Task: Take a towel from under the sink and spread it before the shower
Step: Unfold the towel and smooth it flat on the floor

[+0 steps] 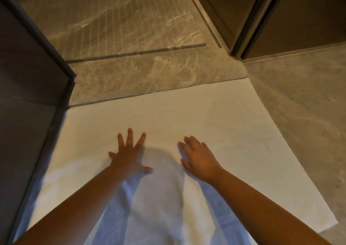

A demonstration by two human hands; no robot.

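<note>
A white towel (215, 117) lies spread flat on the grey marble floor, its far edge along the low step of the shower (119, 23). My left hand (129, 154) presses flat on the towel near its middle, fingers spread wide. A little to the right, my right hand (198, 158) also rests flat on it, fingers straight and close together. Both forearms reach in from the bottom edge and cast shadows on the cloth.
A dark glass panel with a black frame (37, 61) stands along the towel's left side. A dark door frame post (249, 25) rises at the back right. Grey marble floor (299, 98) runs to the right of the towel.
</note>
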